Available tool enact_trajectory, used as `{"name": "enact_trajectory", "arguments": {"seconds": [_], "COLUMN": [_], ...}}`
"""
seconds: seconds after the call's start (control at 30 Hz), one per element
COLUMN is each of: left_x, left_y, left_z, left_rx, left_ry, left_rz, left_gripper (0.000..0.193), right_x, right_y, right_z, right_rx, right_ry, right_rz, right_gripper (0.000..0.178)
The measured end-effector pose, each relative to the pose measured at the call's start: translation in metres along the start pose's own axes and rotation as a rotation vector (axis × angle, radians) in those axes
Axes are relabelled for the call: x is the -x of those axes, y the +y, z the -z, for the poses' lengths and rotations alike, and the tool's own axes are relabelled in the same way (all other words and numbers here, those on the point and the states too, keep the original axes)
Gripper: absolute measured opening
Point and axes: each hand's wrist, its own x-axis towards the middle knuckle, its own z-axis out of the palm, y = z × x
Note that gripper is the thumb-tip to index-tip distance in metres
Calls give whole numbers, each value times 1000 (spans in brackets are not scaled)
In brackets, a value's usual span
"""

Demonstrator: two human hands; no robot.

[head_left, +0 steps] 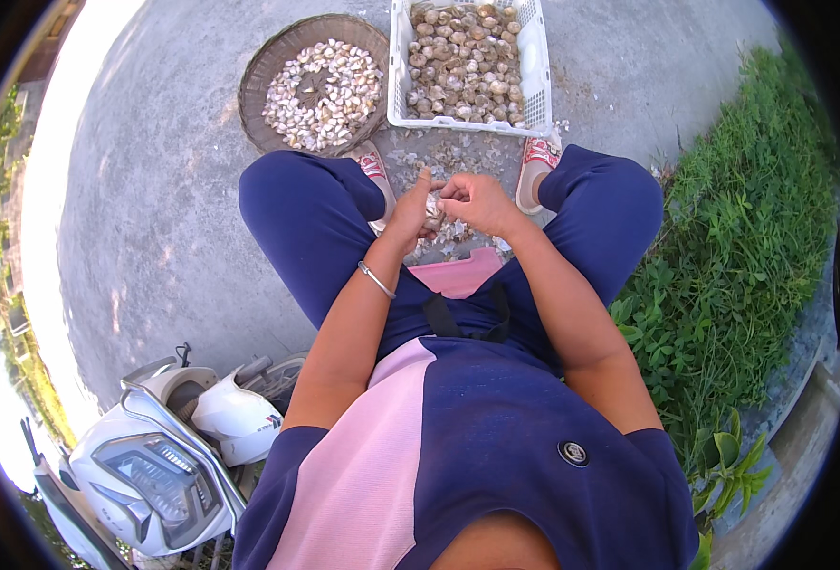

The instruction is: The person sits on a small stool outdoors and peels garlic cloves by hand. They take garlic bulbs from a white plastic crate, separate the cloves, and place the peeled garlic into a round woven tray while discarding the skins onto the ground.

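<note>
Between my knees, my left hand (409, 215) is closed around a garlic bulb (433, 213), its thumb pointing away from me. My right hand (478, 202) meets it from the other side, with its fingertips pinched at the bulb. Fingers cover much of the garlic, so how far it is peeled or split cannot be seen. Beyond my left foot sits a round woven basket (252, 96) with loose garlic cloves (292, 101) spread in it. To its right, a white plastic crate (398, 84) holds many whole garlic bulbs (465, 62).
Dry garlic skins (448, 152) litter the grey concrete ground (173, 218) between my feet. A pink seat edge (458, 275) shows between my thighs. Green grass (734, 218) grows along the right. A white scooter (159, 475) stands close behind on the left.
</note>
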Motion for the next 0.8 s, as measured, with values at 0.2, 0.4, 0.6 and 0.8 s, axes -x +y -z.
{"name": "enact_trajectory", "arguments": {"seconds": [0.2, 0.4, 0.6, 0.8], "left_x": [5, 5, 5, 3], "left_y": [4, 5, 3, -1], "left_z": [-3, -1, -2, -5], "left_rx": [18, 37, 11, -76], "left_ry": [-56, -42, -38, 21], "left_rz": [13, 28, 34, 21], "left_gripper": [70, 70, 70, 70], "right_x": [0, 1, 3, -2], "right_y": [3, -3, -2, 7], "right_z": [1, 4, 2, 2], "right_rx": [46, -71, 42, 65], "right_ry": [-2, -32, -15, 17], "right_rz": [54, -44, 1, -81], "right_gripper": [16, 15, 14, 15]}}
